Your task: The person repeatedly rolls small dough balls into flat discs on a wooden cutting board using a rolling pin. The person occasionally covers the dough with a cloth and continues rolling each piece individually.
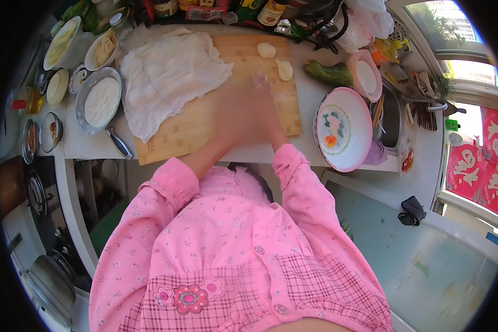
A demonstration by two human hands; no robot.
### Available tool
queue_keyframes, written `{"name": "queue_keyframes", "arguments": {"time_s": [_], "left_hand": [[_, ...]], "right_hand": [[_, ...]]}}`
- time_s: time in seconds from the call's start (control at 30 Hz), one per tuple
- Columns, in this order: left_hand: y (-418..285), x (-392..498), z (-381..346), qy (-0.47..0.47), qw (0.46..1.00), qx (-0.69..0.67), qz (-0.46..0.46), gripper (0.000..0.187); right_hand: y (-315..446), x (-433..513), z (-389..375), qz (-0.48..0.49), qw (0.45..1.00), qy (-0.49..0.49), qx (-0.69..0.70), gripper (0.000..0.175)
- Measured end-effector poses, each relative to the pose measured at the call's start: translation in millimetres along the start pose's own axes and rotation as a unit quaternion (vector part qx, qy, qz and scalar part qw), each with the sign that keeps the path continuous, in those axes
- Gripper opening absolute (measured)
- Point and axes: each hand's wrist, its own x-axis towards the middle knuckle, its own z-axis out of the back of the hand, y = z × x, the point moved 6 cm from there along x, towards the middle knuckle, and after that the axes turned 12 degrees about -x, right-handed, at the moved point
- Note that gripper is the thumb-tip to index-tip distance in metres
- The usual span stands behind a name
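Both hands are together over the front middle of a wooden board (pixel 182 143), and a blur covers most of them. My left hand (pixel 228 114) comes in from the left, close beside my right hand (pixel 263 108), whose fingertips look whitish. Whether anything lies between them cannot be told. Near the board's far right corner lie two pieces of pale dough, one round (pixel 266 50) and one folded-looking (pixel 284 70). A white cloth (pixel 170 74) is spread over the board's left part. A metal bowl of white flour (pixel 102 102) stands left of it.
A knife-like tool with a metal handle (pixel 119 143) lies by the counter's front edge. Right of the board are an enamel basin (pixel 343 128), a green squash (pixel 328 74) and a pink bowl (pixel 364 75). Filled bowls stand at the left, bottles (pixel 272 12) along the back, a sink (pixel 392 120) far right.
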Motion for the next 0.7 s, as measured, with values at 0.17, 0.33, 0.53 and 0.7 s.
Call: {"name": "queue_keyframes", "arguments": {"time_s": [0.17, 0.33, 0.53, 0.7], "left_hand": [[48.4, -12.8, -38.2, -0.075, 0.985, -0.132, -0.077, 0.058], [14.6, -8.2, -4.5, -0.012, 0.999, -0.032, 0.014, 0.059], [-8.4, 4.9, 6.7, 0.029, 0.999, -0.005, 0.04, 0.06], [57.3, -13.4, -40.9, -0.064, 0.984, -0.155, -0.063, 0.058]], "right_hand": [[12.9, -33.3, -10.7, 0.005, 0.999, -0.009, -0.033, 0.058], [-2.1, -7.7, -9.4, 0.06, 0.972, 0.001, -0.227, 0.058], [-5.5, 7.6, -9.7, 0.012, 0.998, -0.024, -0.061, 0.058], [5.0, -27.4, -27.6, 0.017, 0.997, -0.011, -0.071, 0.058]]}}
